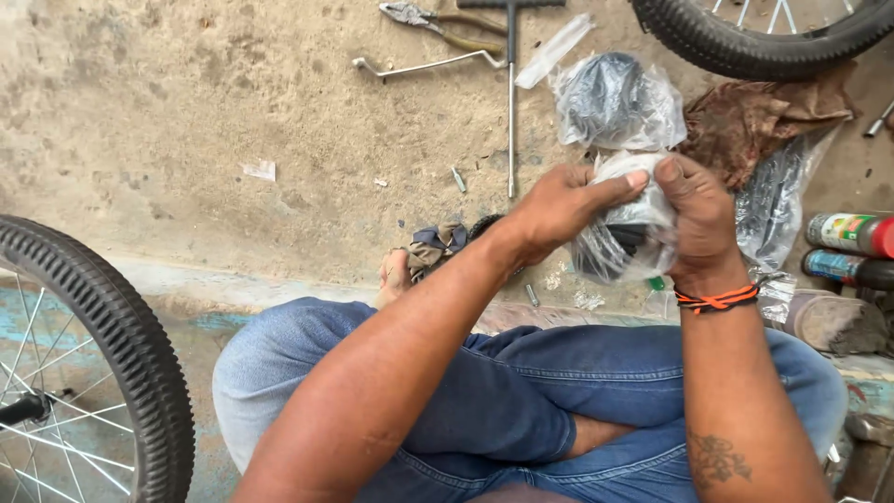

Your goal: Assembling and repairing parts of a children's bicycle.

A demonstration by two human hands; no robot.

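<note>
Head camera view, looking down at a person seated cross-legged in blue jeans (521, 391) on a sandy concrete floor (186, 121). Both hands are raised in front of the knees and closed around a clear crinkled plastic bag with a dark round part inside (626, 244). The left hand (559, 207) grips the bag's upper left side, fingers curled over the top and thumb stretched along its upper edge. The right hand (700, 219) clamps the bag's right side, thumb pressed on top; its wrist wears an orange and black thread band (717, 298). The bag is held in the air between the two hands, above the floor and just past the knees.

On the floor beyond the hands lies a second clear plastic bag holding a dark coiled part (616, 101). Beside it sits a crumpled brown rag (759, 116). Farther up lie a long black T-handled metal wrench (511, 93), a pair of pliers (438, 26) and a thin bent metal rod (424, 65). A black bicycle tyre (745, 47) curves across the upper right corner. Another spoked bicycle wheel with a black tyre (112, 326) stands at lower left. Two spray cans (852, 250) lie at the right edge.
</note>
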